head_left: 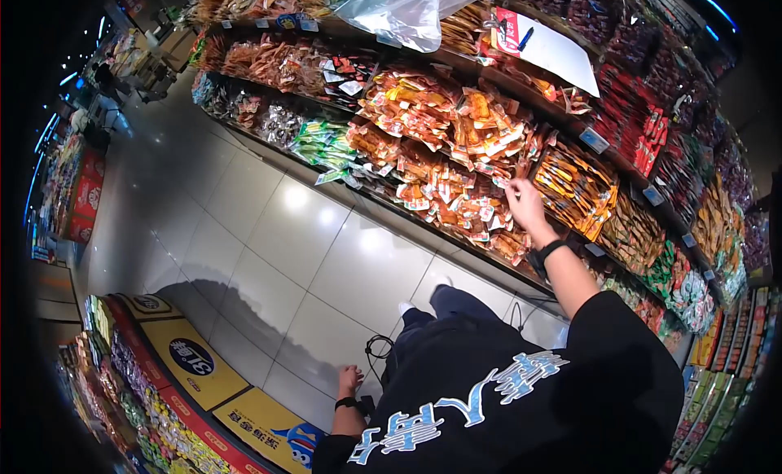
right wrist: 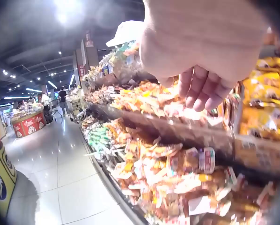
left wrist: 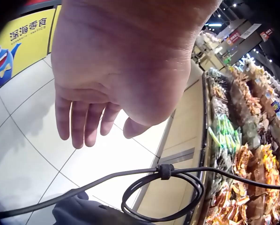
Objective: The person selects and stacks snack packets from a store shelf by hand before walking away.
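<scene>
My right hand reaches over the snack shelf with its fingers loosely bent, close over the orange-brown snack packets. In the right wrist view, the fingers hang down in front of the upper bin, and no packet shows between them; the thumb is mostly hidden. Beside this hand lie yellow-orange packets in their own section. Low at my side hangs my left hand, palm showing, fingers apart and holding nothing. A looped black cable runs across below it in the left wrist view.
A clear plastic bag and a white sheet with a blue pen lie on the upper shelf. Green packets fill a bin farther left. Behind me stands a yellow-fronted candy display. Tiled floor runs between.
</scene>
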A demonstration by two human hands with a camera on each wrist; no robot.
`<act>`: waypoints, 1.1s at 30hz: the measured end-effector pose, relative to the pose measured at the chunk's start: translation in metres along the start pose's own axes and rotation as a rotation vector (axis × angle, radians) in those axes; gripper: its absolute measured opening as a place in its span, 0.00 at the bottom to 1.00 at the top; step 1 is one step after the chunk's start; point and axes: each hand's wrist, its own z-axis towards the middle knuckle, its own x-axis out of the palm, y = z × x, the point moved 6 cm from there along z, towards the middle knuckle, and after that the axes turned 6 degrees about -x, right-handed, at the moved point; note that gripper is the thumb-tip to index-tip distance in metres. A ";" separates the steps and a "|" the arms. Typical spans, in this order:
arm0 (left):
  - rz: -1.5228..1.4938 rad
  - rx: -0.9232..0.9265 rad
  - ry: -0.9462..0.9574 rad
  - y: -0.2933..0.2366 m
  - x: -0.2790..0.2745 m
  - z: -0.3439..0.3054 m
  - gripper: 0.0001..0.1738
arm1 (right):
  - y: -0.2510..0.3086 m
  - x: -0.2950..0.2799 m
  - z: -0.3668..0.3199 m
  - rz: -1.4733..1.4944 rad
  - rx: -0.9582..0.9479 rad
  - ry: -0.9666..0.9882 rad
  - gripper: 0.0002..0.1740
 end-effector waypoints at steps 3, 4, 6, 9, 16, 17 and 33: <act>-0.067 -0.042 -0.033 -0.010 0.001 -0.004 0.20 | -0.011 0.000 0.075 0.051 0.027 -0.114 0.14; -0.069 -0.055 -0.020 -0.015 0.003 -0.003 0.20 | -0.006 -0.005 0.099 0.031 0.026 -0.150 0.16; -0.069 -0.077 -0.002 -0.030 0.003 0.000 0.20 | 0.002 -0.006 0.142 -0.080 -0.136 -0.253 0.20; -0.075 -0.057 -0.042 -0.070 0.003 0.006 0.15 | 0.013 0.011 0.193 -0.401 -0.144 -0.235 0.37; -0.031 0.082 -0.092 -0.215 0.008 0.008 0.18 | 0.003 0.033 0.239 -0.582 0.241 0.111 0.60; -0.036 0.107 -0.096 -0.236 0.011 0.010 0.18 | -0.002 0.036 0.242 -0.606 0.238 0.120 0.61; 0.288 0.227 0.081 -0.466 0.057 0.054 0.19 | 0.014 0.047 0.245 -0.416 0.398 0.340 0.58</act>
